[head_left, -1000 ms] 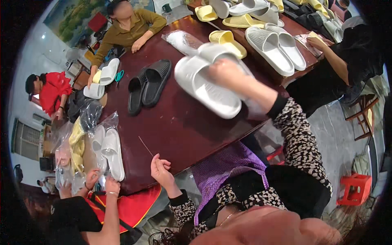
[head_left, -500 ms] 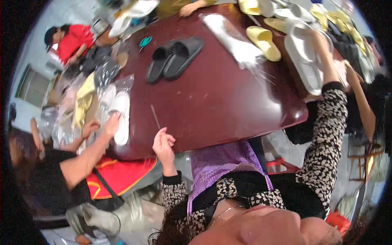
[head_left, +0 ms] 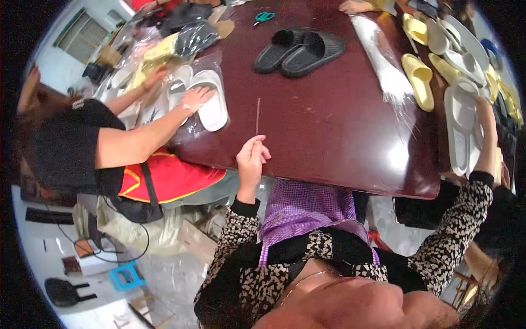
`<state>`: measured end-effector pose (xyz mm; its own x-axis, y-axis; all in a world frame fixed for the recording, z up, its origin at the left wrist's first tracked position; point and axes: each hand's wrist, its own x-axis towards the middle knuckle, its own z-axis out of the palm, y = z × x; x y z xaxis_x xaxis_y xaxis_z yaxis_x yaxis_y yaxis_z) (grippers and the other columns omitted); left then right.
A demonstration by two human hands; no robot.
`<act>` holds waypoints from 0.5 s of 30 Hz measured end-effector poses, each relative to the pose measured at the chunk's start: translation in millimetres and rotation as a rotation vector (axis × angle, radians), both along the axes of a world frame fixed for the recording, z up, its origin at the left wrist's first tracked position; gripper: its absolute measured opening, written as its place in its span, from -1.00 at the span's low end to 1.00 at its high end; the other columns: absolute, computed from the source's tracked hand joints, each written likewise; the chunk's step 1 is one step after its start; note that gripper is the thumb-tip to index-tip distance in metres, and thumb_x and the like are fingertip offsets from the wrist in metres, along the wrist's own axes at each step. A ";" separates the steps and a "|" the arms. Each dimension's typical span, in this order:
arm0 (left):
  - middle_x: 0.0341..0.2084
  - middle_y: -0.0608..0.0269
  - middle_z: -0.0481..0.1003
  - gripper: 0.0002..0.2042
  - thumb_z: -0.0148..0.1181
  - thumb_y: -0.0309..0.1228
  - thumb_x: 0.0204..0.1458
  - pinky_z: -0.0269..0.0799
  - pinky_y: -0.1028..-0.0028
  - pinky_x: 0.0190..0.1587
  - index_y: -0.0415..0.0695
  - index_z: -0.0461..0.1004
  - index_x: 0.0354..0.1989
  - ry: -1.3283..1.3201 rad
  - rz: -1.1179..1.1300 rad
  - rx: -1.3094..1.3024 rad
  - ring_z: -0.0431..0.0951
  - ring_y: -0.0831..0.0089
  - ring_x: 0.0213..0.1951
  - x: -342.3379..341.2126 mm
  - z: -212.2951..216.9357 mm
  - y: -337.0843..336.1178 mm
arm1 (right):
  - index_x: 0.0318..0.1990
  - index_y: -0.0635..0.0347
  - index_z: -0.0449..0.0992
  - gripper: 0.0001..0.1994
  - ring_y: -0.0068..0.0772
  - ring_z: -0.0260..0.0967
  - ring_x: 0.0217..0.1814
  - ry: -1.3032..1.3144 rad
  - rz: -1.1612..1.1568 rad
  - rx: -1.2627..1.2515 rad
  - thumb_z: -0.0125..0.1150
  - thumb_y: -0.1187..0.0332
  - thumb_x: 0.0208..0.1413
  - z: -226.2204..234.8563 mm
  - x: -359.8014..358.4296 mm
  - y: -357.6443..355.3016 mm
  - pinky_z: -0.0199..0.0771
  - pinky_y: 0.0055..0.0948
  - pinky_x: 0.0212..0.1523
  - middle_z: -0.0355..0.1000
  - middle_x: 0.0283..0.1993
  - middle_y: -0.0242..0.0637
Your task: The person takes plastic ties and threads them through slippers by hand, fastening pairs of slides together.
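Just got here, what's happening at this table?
The person's left hand pinches a thin, pale strip near the glossy dark-red table's edge. Their right hand is at a pair of white open-toed slippers; its grip is unclear. Black ribbed slippers lie on the table. A co-worker's hand touches plastic-bagged white slippers.

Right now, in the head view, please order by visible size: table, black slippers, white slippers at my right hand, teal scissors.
1. Table
2. Black slippers, white slippers: too similar to rank; the right hand partly hides the latter
3. Teal scissors
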<state>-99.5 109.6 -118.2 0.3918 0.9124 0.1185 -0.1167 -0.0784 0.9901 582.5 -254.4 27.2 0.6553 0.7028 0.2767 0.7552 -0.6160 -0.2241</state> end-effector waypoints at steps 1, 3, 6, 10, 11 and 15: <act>-0.67 0.35 0.40 -0.78 -0.08 -0.41 0.17 0.14 0.73 -0.58 -0.31 0.41 -0.16 0.023 -0.003 0.006 0.26 0.73 -0.64 -1.3 3.3 -0.7 | -0.02 0.30 0.39 -0.66 -0.26 0.36 -0.05 -0.037 -0.021 -0.069 -0.08 0.30 0.10 -3.7 0.2 7.6 0.29 -0.31 -0.11 0.42 -0.11 -0.01; -0.67 0.36 0.40 -0.78 -0.09 -0.42 0.17 0.14 0.73 -0.57 -0.31 0.41 -0.17 0.058 -0.027 0.014 0.26 0.73 -0.64 -1.0 7.3 -2.4 | -0.02 0.27 0.39 -0.67 -0.18 0.34 -0.06 0.147 -0.070 0.123 -0.12 0.32 0.11 -13.2 -3.6 5.4 0.29 -0.26 -0.12 0.42 -0.12 -0.03; -0.67 0.36 0.40 -0.78 -0.09 -0.41 0.17 0.14 0.72 -0.57 -0.30 0.41 -0.17 0.058 -0.022 0.033 0.26 0.74 -0.64 -3.0 3.0 -2.9 | -0.01 0.23 0.40 -0.67 -0.14 0.36 -0.08 0.109 -0.172 0.157 -0.15 0.35 0.12 -17.0 -22.6 11.3 0.30 -0.27 -0.10 0.43 -0.11 -0.02; -0.68 0.38 0.40 -0.79 -0.08 -0.41 0.17 0.16 0.71 -0.56 -0.28 0.42 -0.18 0.042 -0.013 0.037 0.26 0.74 -0.64 -10.0 -1.8 -2.7 | 0.05 0.18 0.38 -0.64 -0.27 0.39 -0.13 -0.252 -0.251 -0.164 -0.17 0.30 0.16 -3.5 -67.6 30.4 0.31 -0.34 -0.11 0.44 -0.12 -0.06; -0.68 0.39 0.39 -0.79 -0.07 -0.41 0.17 0.17 0.71 -0.56 -0.27 0.43 -0.19 0.020 -0.022 0.028 0.27 0.74 -0.64 -8.3 -4.3 -3.1 | 0.06 0.17 0.38 -0.65 -0.27 0.40 -0.13 -0.305 -0.261 -0.221 -0.18 0.31 0.17 6.7 -80.8 31.5 0.32 -0.36 -0.09 0.44 -0.12 -0.07; -0.68 0.38 0.39 -0.79 -0.08 -0.41 0.17 0.17 0.71 -0.57 -0.27 0.43 -0.19 0.033 -0.022 0.027 0.27 0.74 -0.64 -6.6 -2.0 -3.7 | 0.06 0.16 0.38 -0.67 -0.34 0.40 -0.11 -0.361 -0.373 -0.309 -0.16 0.34 0.18 29.9 -143.0 63.7 0.33 -0.42 -0.10 0.44 -0.10 -0.12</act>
<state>-106.1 105.9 -120.2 0.4159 0.9001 0.1297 -0.0855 -0.1033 0.9910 439.5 -190.6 57.1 0.7758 0.5270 0.3469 0.4707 -0.8496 0.2382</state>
